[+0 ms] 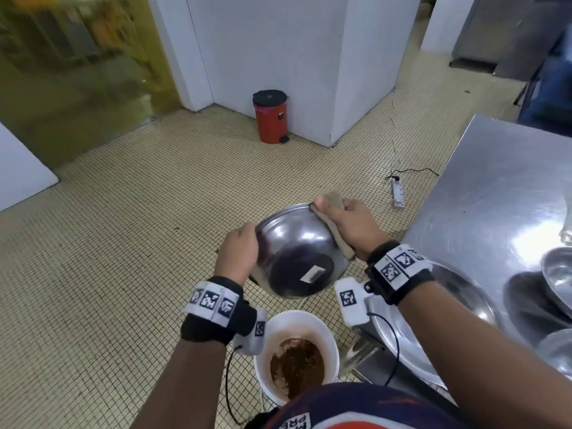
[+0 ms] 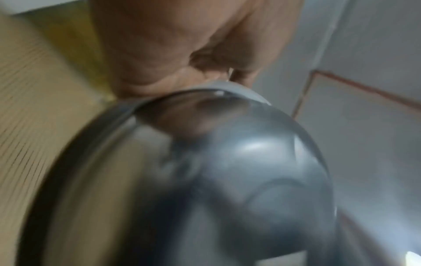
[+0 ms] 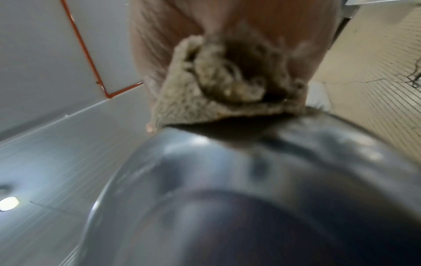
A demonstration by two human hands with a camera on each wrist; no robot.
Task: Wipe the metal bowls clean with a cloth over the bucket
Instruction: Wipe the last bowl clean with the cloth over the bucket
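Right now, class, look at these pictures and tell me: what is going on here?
A person is wiping a metal bowl, held tipped with its underside toward the camera, above a white bucket of brown waste. The left hand grips the bowl's rim, while the right hand holds a tan cloth against the opposite rim and outer wall. More metal bowls sit on the steel table to the right. A red pedal bin stands by the wall.
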